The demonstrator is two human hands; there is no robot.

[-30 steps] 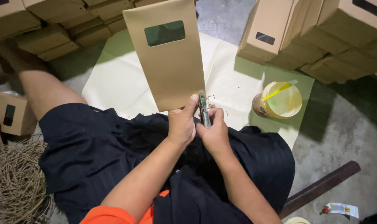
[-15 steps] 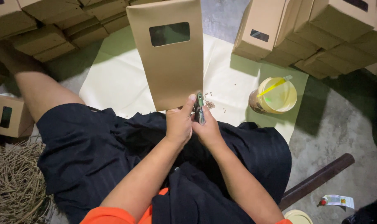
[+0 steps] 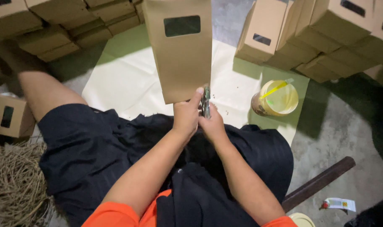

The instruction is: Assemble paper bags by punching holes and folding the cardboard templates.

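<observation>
Both forearms reach forward over the lap. The left hand (image 3: 186,117) pinches the bottom edge of an upright brown paper bag (image 3: 181,54), whose top is cut off. The right hand (image 3: 212,126) grips a small metal tool (image 3: 206,103), mostly hidden.

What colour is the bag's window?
Dark, near black, a rectangle set in the brown paper bag, held by the left hand. Head view.

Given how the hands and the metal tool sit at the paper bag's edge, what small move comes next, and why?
Probably squeeze the metal tool: the right hand holds it at the brown paper bag's bottom edge, the left hand steadies that edge, and small paper bits lie nearby.
</observation>
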